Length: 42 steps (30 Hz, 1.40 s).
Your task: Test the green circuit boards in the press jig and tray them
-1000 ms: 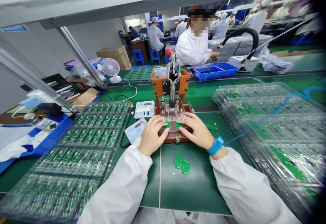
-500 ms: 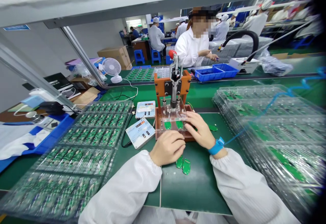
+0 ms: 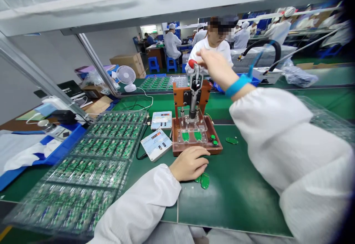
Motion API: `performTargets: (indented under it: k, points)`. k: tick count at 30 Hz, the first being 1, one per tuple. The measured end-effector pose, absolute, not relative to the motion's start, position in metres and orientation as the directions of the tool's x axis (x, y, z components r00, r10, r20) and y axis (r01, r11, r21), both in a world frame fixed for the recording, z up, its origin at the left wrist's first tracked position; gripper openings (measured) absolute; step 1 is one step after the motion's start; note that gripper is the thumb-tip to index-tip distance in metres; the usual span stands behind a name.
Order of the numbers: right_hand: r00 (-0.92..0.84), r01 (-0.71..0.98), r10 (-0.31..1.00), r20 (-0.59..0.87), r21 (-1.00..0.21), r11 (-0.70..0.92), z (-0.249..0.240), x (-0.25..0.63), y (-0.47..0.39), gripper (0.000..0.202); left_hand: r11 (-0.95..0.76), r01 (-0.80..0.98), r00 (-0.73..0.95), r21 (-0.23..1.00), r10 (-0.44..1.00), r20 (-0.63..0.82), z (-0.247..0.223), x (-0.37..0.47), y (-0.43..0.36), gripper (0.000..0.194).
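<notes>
A bench press (image 3: 193,99) with an orange bracket, brown base and red-knobbed lever stands in front of me. Two small green circuit boards (image 3: 198,136) lie under its clear plate. My right hand (image 3: 215,64) is raised at the red knob (image 3: 192,63), fingers reaching past its right side; whether they touch it I cannot tell. Low in front of the base rests my left hand (image 3: 190,163), its fingers loosely bent and apart, with nothing seen in them. Loose green boards (image 3: 205,181) lie by its fingertips, partly covered by the hand.
Trays of green boards (image 3: 111,140) fill the left side, and clear trays (image 3: 330,122) sit at right behind my sleeve. Two display boxes (image 3: 156,144) stand beside the press. One loose board (image 3: 232,140) lies right of it. A co-worker (image 3: 213,46) is across the bench.
My right hand has gone up from the clear plate to the lever's red knob, uncovering green buttons on the base. My left hand stays low near the loose boards. The lever still stands upright.
</notes>
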State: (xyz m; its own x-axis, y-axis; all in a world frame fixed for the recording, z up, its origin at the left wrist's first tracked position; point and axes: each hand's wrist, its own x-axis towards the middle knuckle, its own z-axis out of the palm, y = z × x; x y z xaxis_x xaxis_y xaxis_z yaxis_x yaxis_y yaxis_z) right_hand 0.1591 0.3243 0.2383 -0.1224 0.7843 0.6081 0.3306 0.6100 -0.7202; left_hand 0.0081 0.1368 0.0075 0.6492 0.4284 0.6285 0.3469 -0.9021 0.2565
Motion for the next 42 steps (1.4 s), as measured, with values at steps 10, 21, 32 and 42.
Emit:
performTargets:
  k: [10, 21, 32, 42]
  points:
    - [-0.169, 0.179, 0.404, 0.899, -0.375, 0.91, 0.251, 0.154, 0.197, 0.023, -0.907, 0.338, 0.626, 0.252, 0.417, 0.659, 0.009, 0.011, 0.138, 0.015]
    - [-0.131, 0.255, 0.366, 0.921, -0.326, 0.911, 0.174, 0.153, 0.159, 0.036, -0.897, 0.339, 0.619, 0.285, 0.441, 0.65, 0.011, 0.014, 0.137, 0.014]
    - [-0.148, 0.138, 0.359, 0.921, -0.341, 0.93, 0.133, 0.15, 0.167, 0.053, -0.888, 0.319, 0.594, 0.332, 0.46, 0.66, 0.011, 0.014, 0.137, 0.012]
    - [-0.158, 0.003, 0.462, 0.872, -0.468, 0.884, 0.131, 0.152, 0.167, 0.054, -0.762, 0.178, 0.485, 0.622, 0.618, 0.618, 0.061, -0.016, 0.124, 0.018]
